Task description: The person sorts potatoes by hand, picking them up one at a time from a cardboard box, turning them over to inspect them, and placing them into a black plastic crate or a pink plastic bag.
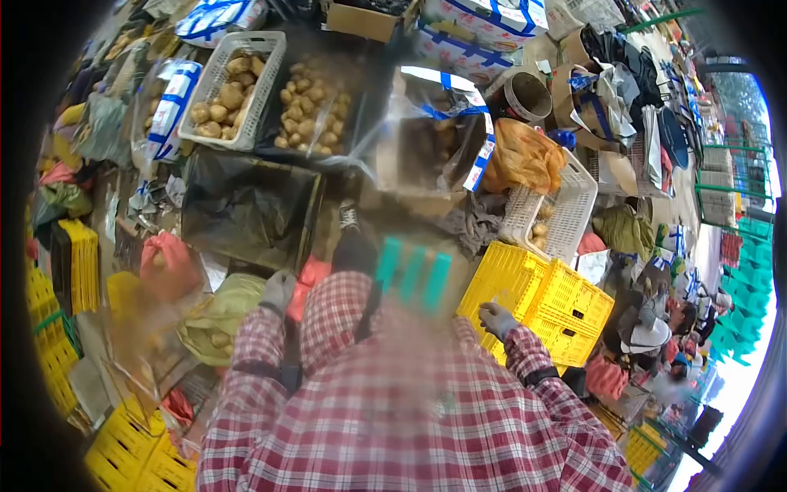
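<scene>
My left hand (279, 292), in a grey glove, is beside the right edge of a pale green sack (235, 307) with potatoes showing in its lower part. The fingers are too blurred to tell whether they grip the sack. Beyond that hand lies a crate lined with black plastic (250, 209). My right hand (497, 321), gloved too, has its fingers curled in front of stacked yellow crates (533, 299). Anything inside those fingers is too small to make out. A pink-red plastic bag (309, 283) lies just right of my left hand.
Ahead are a white basket of potatoes (234, 90), a black-lined box of potatoes (316, 107) and a plastic-lined carton (422, 139). An orange mesh bag (525, 156) rests by another white basket (566, 201). A teal slatted object (414, 271) is between my arms. People crouch at far right.
</scene>
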A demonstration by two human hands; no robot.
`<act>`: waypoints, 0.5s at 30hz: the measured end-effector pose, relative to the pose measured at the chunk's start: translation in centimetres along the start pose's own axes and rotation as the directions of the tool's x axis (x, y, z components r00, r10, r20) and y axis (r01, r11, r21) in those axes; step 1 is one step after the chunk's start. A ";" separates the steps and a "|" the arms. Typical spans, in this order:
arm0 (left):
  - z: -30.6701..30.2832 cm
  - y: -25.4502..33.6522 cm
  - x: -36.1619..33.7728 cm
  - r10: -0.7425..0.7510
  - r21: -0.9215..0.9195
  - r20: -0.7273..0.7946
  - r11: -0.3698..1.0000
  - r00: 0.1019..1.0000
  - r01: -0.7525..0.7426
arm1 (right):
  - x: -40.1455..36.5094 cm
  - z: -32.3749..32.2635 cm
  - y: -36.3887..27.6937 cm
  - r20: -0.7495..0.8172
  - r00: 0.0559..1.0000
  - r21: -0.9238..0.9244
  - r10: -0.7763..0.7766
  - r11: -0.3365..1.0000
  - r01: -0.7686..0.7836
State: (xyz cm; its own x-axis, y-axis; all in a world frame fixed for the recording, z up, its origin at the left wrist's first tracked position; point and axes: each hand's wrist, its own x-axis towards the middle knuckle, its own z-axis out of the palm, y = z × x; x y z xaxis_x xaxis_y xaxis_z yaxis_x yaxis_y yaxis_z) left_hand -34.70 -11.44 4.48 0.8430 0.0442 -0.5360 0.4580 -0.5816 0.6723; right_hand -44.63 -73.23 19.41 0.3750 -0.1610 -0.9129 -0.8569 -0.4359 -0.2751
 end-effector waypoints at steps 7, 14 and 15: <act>0.1 21.7 17.0 0.180 -0.551 0.314 0.834 0.932 0.024 | 5.5 -4.1 -18.7 0.034 0.999 0.434 0.000 0.901 -0.015; 9.7 29.7 23.9 0.249 -0.590 0.559 0.790 0.791 0.168 | 23.2 -6.4 -24.1 0.113 0.984 -0.039 -0.137 0.989 0.143; 9.3 32.8 23.5 0.127 -0.608 0.684 0.644 0.718 0.465 | 26.6 -5.9 -25.7 0.086 0.969 -0.037 -0.230 0.972 0.234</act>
State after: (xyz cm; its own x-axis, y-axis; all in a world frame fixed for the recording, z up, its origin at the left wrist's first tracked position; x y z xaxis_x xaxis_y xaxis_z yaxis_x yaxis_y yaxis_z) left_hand -2.49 -36.99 9.15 0.4710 -0.5976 -0.6489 0.8581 0.1401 0.4939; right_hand -10.57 -71.51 3.97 0.5306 0.0200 -0.8474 -0.7316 -0.4942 -0.4697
